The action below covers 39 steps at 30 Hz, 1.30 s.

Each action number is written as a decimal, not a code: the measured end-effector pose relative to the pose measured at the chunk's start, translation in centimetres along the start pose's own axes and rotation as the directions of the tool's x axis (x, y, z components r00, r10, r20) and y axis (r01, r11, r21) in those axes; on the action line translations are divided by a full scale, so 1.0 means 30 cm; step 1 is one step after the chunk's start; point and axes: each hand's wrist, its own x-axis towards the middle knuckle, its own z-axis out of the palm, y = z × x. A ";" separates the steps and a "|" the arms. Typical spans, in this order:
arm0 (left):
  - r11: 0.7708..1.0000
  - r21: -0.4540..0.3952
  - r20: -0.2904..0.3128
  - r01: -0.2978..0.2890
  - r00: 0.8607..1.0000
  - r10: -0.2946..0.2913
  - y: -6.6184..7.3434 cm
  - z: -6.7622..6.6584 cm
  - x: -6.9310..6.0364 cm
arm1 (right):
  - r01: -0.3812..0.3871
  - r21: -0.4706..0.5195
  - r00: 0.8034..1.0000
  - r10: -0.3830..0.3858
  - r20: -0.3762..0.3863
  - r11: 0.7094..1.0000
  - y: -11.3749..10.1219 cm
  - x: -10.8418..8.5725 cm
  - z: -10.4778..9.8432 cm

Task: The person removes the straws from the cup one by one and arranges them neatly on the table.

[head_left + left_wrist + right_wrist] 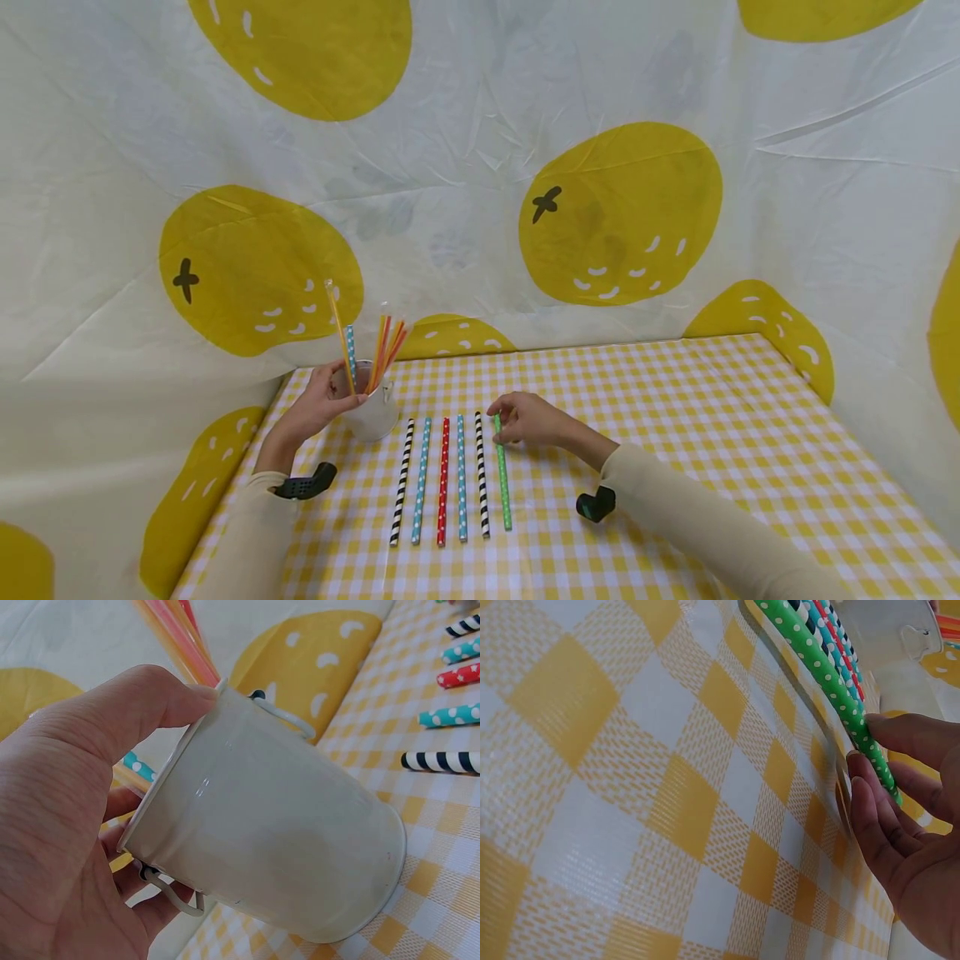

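My left hand [311, 410] grips the rim of a small white metal bucket [262, 817], thumb over one side and fingers round the other. Orange and pink straws [386, 354] and a teal dotted straw [351, 354] stick up out of it. With thumb and fingertips, my right hand [531, 419] pinches the far end of a green dotted paper straw [821, 675]. To its left lie a black-striped straw [482, 479], a teal dotted straw [462, 483], a red dotted straw [442, 487], another teal straw [422, 483] and another black-striped straw [402, 483], side by side.
A yellow-and-white checked cloth [637, 392] covers the table. Behind it hangs a pale curtain [450, 225] with large yellow fruit prints, close to the table's back edge. The bucket stands at the back left, beyond the straw row.
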 end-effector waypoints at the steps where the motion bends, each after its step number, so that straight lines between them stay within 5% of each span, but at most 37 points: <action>1: 1.000 -0.002 -0.002 0.000 1.000 0.000 0.000 0.001 0.000 | 0.001 -0.016 1.000 -0.001 -0.002 1.000 -0.001 -0.001 0.001; 11: 1.000 0.004 0.001 -0.002 1.000 0.002 0.002 -0.002 -0.001 | 0.021 -0.106 1.000 -0.021 0.003 0.994 0.013 0.008 0.018; 20: 1.000 0.006 0.008 -0.008 1.000 0.008 0.033 -0.007 -0.014 | 0.013 -0.078 1.000 -0.012 0.011 0.997 0.009 0.009 0.018; 39: 1.000 -0.015 0.011 -0.027 1.000 0.027 0.015 -0.003 -0.009 | 0.030 -0.139 0.999 -0.034 -0.027 0.990 -0.017 0.019 -0.002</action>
